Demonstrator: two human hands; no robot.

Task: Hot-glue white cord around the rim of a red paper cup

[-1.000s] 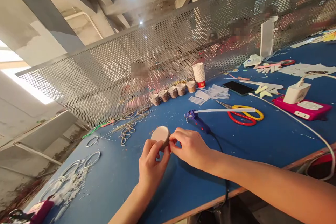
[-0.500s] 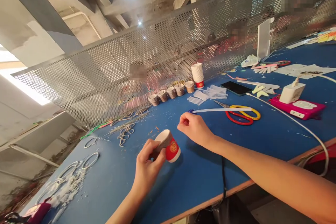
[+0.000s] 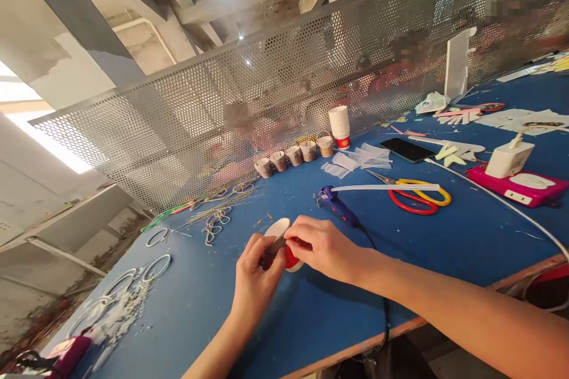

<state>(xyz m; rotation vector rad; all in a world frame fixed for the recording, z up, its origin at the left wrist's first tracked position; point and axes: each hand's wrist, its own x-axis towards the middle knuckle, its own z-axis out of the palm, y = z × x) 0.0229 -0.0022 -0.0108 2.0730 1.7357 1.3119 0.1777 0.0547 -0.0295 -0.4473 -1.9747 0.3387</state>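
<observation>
A small paper cup [image 3: 281, 231], white with a red band, lies tilted on its side just above the blue table [image 3: 444, 237]. My left hand [image 3: 255, 281] is closed round its lower side from the left. My right hand [image 3: 322, 247] is closed on the cup's red band from the right, fingers pinched against it. Both hands meet at the cup near the table's front edge. Just behind my right hand lies a blue glue gun [image 3: 333, 202] with a long white glue stick [image 3: 384, 188].
Red and yellow scissors [image 3: 418, 196], a dark phone [image 3: 406, 150], a pink case [image 3: 520, 183] with a white charger [image 3: 507, 159] and cable lie right. A row of small cups [image 3: 293, 157] and a cup stack [image 3: 340, 125] stand by the perforated metal screen [image 3: 222, 112]. Wire rings [image 3: 155, 266] lie left.
My right hand, which had lifted away toward the glue gun half a second ago, has come back down onto the cup. My left hand kept hold of the cup throughout.
</observation>
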